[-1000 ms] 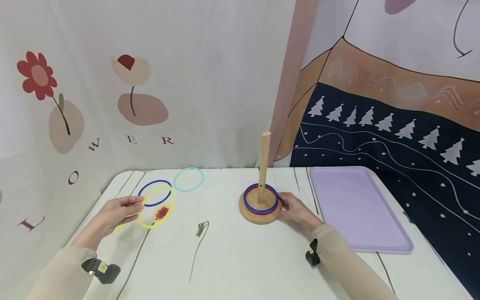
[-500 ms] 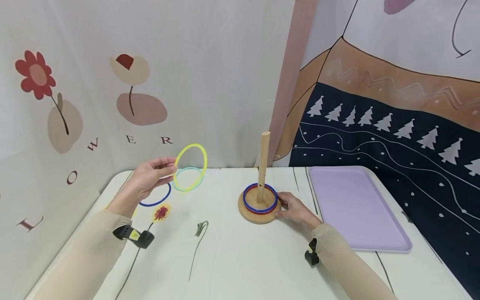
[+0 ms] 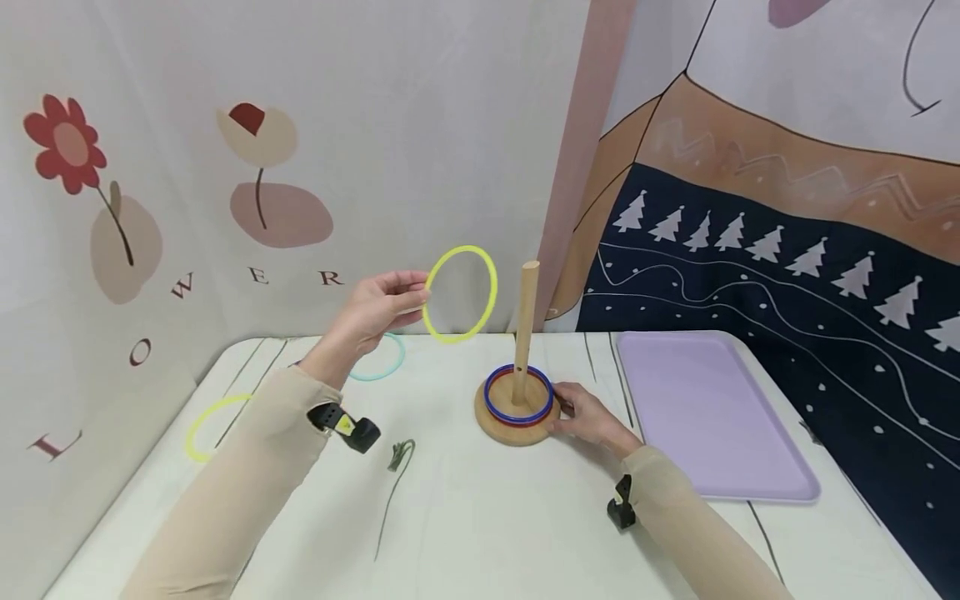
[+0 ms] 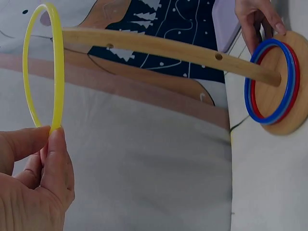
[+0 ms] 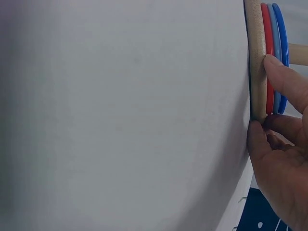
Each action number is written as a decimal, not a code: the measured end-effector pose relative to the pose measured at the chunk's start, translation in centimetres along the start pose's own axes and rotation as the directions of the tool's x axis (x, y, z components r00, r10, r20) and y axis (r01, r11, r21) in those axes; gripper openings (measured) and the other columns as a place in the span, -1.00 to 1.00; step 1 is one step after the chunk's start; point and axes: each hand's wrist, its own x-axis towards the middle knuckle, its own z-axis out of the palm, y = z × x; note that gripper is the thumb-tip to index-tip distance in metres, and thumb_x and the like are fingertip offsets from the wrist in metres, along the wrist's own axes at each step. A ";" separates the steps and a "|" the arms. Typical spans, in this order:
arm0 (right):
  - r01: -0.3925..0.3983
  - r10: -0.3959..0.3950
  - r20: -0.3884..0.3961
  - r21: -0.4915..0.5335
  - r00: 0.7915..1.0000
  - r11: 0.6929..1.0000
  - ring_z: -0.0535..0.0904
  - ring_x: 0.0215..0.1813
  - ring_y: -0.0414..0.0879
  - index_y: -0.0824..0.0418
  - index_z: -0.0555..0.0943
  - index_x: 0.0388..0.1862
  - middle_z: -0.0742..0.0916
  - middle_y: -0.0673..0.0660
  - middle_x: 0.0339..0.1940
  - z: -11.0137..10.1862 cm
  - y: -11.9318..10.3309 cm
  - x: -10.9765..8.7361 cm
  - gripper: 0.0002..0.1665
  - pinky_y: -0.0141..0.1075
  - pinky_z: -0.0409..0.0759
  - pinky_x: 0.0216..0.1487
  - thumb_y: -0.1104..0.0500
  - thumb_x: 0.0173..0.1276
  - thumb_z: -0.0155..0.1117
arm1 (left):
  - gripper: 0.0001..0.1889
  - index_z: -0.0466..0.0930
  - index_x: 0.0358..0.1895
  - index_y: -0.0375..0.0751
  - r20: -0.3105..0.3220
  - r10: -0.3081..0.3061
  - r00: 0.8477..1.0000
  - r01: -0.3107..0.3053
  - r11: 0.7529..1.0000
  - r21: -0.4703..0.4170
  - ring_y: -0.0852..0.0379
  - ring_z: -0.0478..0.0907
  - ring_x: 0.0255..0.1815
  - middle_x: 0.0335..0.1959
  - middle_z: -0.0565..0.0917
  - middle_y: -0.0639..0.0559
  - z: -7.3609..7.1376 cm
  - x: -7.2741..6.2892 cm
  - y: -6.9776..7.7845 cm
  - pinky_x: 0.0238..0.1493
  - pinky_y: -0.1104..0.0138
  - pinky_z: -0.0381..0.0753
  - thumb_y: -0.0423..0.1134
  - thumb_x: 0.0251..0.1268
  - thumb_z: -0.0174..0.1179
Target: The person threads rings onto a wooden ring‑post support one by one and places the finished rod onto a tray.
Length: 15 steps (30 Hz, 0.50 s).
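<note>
My left hand [image 3: 378, 308] pinches a yellow ring [image 3: 495, 287] by its edge between thumb and fingers, raised off the table and tilted nearly upright. The ring is just left of the top of a wooden peg [image 3: 527, 325], apart from it in the head view. The peg stands on a round wooden base [image 3: 510, 436]. Around its foot lie a blue ring [image 5: 284, 38], a light blue ring [image 5: 275, 38] and a red ring [image 5: 268, 43], stacked on the base. With thumb and fingers, my right hand [image 3: 588, 417] grips the base's right edge.
A second yellow ring [image 3: 191, 433] lies at the table's left, partly behind my left forearm. A mint ring [image 3: 375, 377] lies at the back, partly covered by the left hand. To the right is a purple tray [image 3: 712, 417]. Printed cloth hangs behind.
My left hand has lifted the yellow ring off the left of the table and carried it up and right toward the peg. The right hand stays at the base.
</note>
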 end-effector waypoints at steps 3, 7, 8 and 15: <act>-0.024 0.024 -0.005 0.013 1.000 1.000 0.30 0.33 0.24 0.44 0.27 0.35 0.33 0.39 0.31 -0.1 -0.1 0.1 -0.20 -0.03 0.31 0.36 0.44 0.11 0.33 | -0.61 0.43 0.19 -0.31 0.005 0.005 1.000 -0.005 1.000 0.008 0.26 0.55 -0.19 -0.11 0.51 0.00 1.4 0.7 0.5 -0.11 0.43 0.64 -0.34 0.30 0.16; -0.003 0.003 0.003 0.025 1.000 1.000 0.30 0.33 0.26 0.46 0.27 0.34 0.34 0.42 0.29 -0.1 -0.1 0.0 -0.21 0.00 0.29 0.36 0.45 0.11 0.32 | -0.62 0.46 0.16 -0.31 0.011 0.004 1.000 -0.004 1.000 0.006 0.24 0.57 -0.19 -0.12 0.54 0.01 2.9 1.4 1.0 -0.10 0.40 0.65 -0.34 0.29 0.17; 0.011 -0.011 0.007 0.027 1.000 1.000 0.29 0.32 0.27 0.47 0.27 0.33 0.34 0.43 0.29 -0.1 -0.1 0.0 -0.22 0.01 0.29 0.36 0.45 0.11 0.32 | -0.63 0.47 0.16 -0.31 0.014 0.002 1.000 -0.002 1.000 -0.003 0.24 0.57 -0.19 -0.12 0.55 0.00 3.2 1.5 1.1 -0.10 0.40 0.65 -0.35 0.28 0.17; 0.006 -0.006 0.004 0.011 1.000 1.000 0.28 0.33 0.28 0.48 0.25 0.34 0.33 0.43 0.29 0.0 0.0 0.0 -0.18 0.00 0.30 0.36 0.43 0.09 0.35 | -0.62 0.46 0.16 -0.36 0.046 -0.013 0.999 0.016 0.998 -0.057 0.28 0.57 -0.27 -0.06 0.56 -0.10 5.1 2.4 1.3 -0.10 0.37 0.65 -0.39 0.27 0.17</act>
